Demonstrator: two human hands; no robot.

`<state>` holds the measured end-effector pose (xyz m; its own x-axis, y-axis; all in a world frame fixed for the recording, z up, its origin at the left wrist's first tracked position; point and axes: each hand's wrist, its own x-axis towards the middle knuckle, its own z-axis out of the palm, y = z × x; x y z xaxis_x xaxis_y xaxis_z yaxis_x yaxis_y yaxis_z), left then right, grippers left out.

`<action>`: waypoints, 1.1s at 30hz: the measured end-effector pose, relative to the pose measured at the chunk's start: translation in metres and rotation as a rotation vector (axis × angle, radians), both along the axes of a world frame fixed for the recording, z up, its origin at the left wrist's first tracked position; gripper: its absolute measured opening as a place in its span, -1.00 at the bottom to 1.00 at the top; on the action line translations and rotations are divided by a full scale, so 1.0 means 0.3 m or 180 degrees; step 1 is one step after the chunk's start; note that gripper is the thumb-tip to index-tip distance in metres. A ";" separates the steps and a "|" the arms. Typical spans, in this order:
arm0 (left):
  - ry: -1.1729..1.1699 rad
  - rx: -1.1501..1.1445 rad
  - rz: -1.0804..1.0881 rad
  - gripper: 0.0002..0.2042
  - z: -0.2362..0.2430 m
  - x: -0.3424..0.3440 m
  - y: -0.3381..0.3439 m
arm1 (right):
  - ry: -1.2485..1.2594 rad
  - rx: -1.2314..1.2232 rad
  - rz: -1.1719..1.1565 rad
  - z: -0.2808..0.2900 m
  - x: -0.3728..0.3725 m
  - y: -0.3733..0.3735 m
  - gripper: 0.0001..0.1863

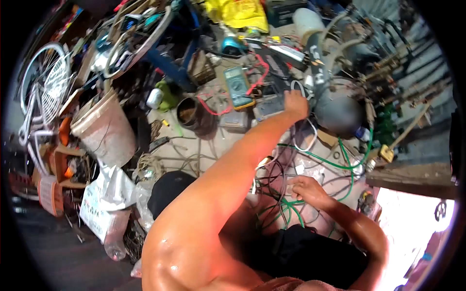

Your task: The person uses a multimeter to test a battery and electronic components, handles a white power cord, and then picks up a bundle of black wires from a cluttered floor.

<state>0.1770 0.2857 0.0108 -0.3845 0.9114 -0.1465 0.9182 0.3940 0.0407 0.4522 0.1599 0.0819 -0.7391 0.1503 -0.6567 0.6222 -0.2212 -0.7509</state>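
Observation:
My left arm reaches up across the middle, and my left hand (296,103) has its fingers closed at a looped white cable (310,140) beside grey battery-like blocks (267,111); what they grip is partly hidden. Lower right, my right hand (307,190) is loosely bent with fingers apart, over tangled green and dark cables (290,208), with nothing visible in it. A yellow-cased multimeter (235,87) with red leads (211,104) lies left of my left hand. A large dark grey cylinder (335,106) stands just to its right.
A white bucket (104,128) and white fan guard (53,87) are at left among clutter. A dark can (189,114), green object (166,92) and yellow bag (235,14) sit farther back. Metal rods (398,68) line the right side, above a bright opening.

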 end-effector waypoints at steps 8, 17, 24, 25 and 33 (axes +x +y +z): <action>0.0193 0.0397 0.0213 -0.69 -0.054 -0.021 -0.002 | 0.0079 0.0115 0.0102 -0.045 0.000 0.005 -0.65; -0.0691 0.1683 0.0511 -0.76 -0.008 -0.106 0.011 | 0.0078 0.0172 0.0042 0.000 0.019 0.002 -0.65; -0.2142 0.2063 0.1325 -0.71 0.044 -0.188 0.032 | 0.0036 0.0118 0.0040 0.034 -0.003 -0.006 -0.65; -0.2267 0.2072 0.1389 -0.71 0.047 -0.180 0.038 | 0.0045 0.0144 0.0015 0.015 0.004 -0.004 -0.64; -0.3180 0.2843 0.1410 -0.74 0.158 -0.211 0.046 | 0.0330 0.0030 -0.0078 -0.010 0.019 -0.002 -0.64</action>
<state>0.1137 0.2994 0.0583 -0.7386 0.6735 0.0308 0.1630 0.1341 0.9775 0.4580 0.1594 0.0789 -0.7991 0.1747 -0.5753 0.5355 -0.2281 -0.8131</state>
